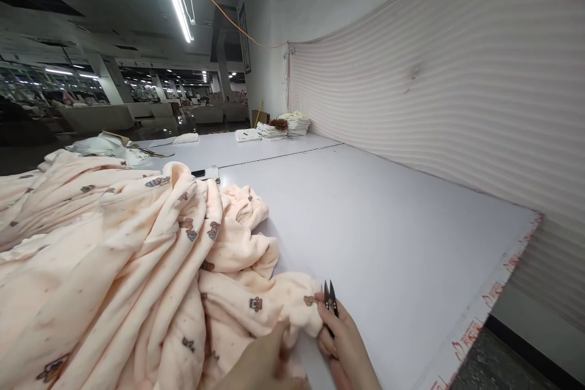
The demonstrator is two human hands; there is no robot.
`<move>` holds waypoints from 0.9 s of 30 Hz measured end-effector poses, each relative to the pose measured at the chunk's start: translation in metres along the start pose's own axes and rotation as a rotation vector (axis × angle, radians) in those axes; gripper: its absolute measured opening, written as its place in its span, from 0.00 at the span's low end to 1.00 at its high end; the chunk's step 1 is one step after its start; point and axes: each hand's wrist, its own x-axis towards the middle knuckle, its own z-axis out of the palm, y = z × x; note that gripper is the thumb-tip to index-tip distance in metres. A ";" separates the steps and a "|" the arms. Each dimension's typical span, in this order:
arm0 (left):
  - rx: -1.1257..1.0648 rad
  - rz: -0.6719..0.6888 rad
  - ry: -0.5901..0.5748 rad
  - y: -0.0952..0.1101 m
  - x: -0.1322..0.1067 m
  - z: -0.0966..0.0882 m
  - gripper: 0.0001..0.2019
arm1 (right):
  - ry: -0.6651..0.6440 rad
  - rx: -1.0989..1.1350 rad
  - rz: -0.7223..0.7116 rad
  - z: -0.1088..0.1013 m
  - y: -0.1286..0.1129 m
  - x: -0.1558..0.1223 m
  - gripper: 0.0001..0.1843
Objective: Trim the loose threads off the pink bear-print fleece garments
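1. Gripping the black thread snips (333, 301), the right hand (343, 336) sat between 5 and 6 o'clock in the view, its thumb and fingers curled around the handles.
2. Its fingertips also met the end of the peach printed fabric (150, 262); whether they pinched the cloth could not be told.
3. The left hand (267, 358) lay at 6 o'clock, over the near part of that end; it was blurred, and how tightly its fingers were pressed together could not be told.
4. The snips' blades stood slightly parted, tips toward 12 o'clock and long axis running from 12 to 6.
5. The fabric lay heaped from 7 to 9 o'clock on the pale table (388, 237), its large folds running from 1 toward 7 o'clock, while a narrower end reached toward 3 o'clock to the right hand.
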 end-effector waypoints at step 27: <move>-0.829 -0.072 0.008 -0.015 0.014 0.006 0.15 | -0.230 -0.917 -0.572 -0.007 -0.050 -0.037 0.14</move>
